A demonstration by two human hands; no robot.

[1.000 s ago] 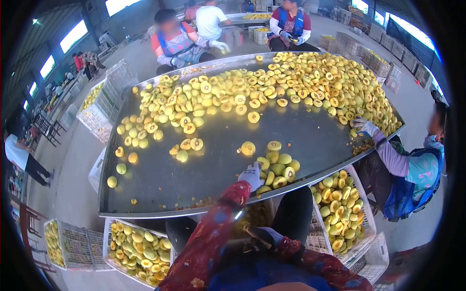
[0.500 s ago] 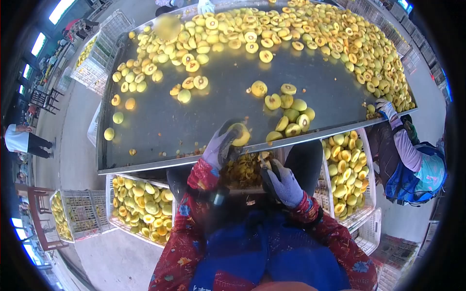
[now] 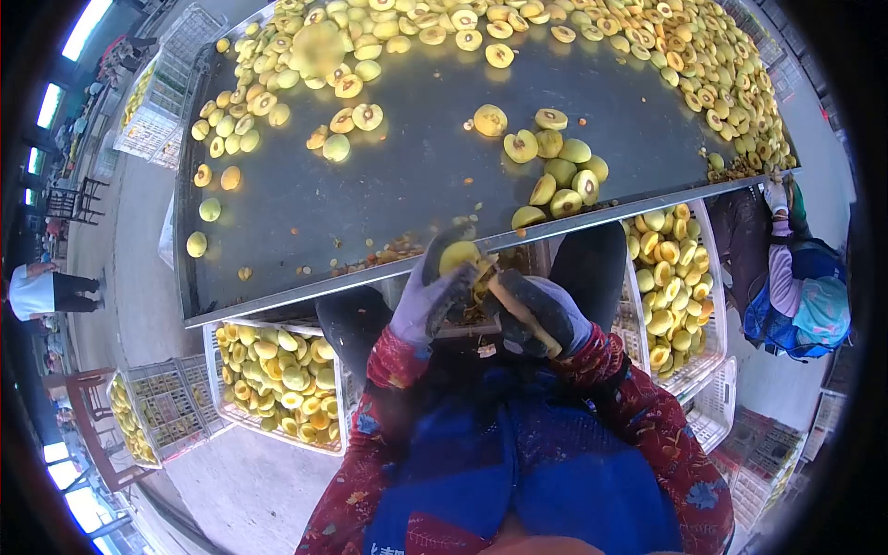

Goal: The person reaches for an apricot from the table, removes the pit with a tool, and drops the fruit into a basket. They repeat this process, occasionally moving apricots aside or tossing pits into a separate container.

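Observation:
My left hand (image 3: 421, 294), in a white glove with dark fingers, is closed around a yellow peach half (image 3: 459, 255) just in front of the table edge. In my right hand (image 3: 548, 314), gloved alike, is a wooden-handled tool (image 3: 521, 310). Its upper end meets the peach half, where some loose flesh or peel shows; the working tip is hard to make out. Beyond my hands, on the metal table (image 3: 407, 190), lies a small group of peach halves (image 3: 561, 174). Below my hands a container of scraps (image 3: 472, 313) is mostly hidden.
Peach halves (image 3: 712, 74) are heaped along the table's far and right sides. Crates of peach halves stand at my left (image 3: 277, 379) and right (image 3: 671, 287). A co-worker (image 3: 805, 287) reaches to the table's right corner. Another person (image 3: 55, 291) stands far left.
My hands have come together, and the tool in my right hand now reaches the peach half. The view has shifted slightly. The co-worker's hand at the right has moved toward the table's corner edge.

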